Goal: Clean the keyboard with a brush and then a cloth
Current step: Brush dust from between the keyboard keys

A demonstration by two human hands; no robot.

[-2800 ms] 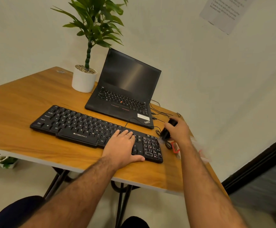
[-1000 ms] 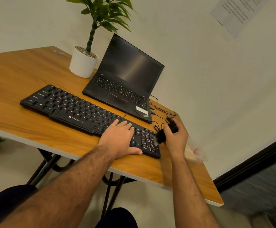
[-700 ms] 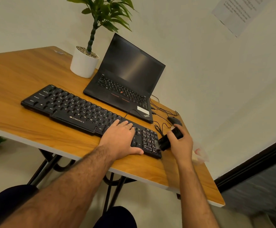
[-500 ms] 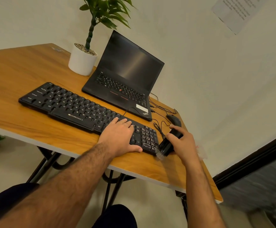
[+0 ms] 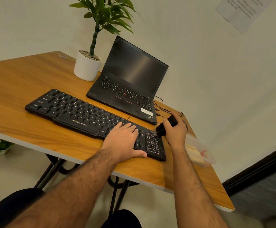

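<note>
Right hand [image 5: 175, 131] gripping brush [image 5: 164, 126], now over numpad, left hand [image 5: 123, 140] flat on keyboard [image 5: 78, 111]

A wooden desk [image 5: 19, 83] on black legs [image 5: 116, 195] meets a pale wall [image 5: 216, 79].

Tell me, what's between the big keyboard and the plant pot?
In the head view, only bare wooden table lies between the keyboard and the white plant pot. The laptop sits off to the pot's right.
</note>
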